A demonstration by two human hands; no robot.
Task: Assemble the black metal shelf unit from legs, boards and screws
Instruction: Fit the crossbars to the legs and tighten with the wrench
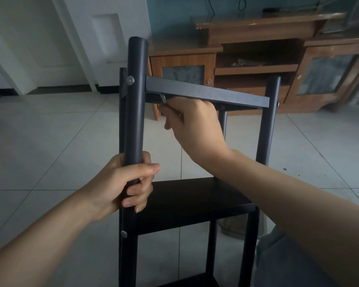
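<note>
The black metal shelf unit stands in front of me on the tiled floor. My left hand [125,186] grips its near left leg [135,96] about halfway up. A silver screw head [130,80] shows on that leg beside the top board [207,92]. My right hand [192,123] reaches under the top board and pinches a small silver tool [163,99], probably a hex key, against the board's underside near the left leg. A middle board [195,201] sits below, with another screw [124,233] on the leg. The right leg [268,121] and a rear leg [222,123] stand upright.
A brown wooden TV cabinet [257,65] with glass doors stands against the far wall. A white door [104,42] is at the back left. My knee in grey trousers [294,257] is at lower right, beside a shoe [236,226]. Pale floor tiles [50,131] surround the unit.
</note>
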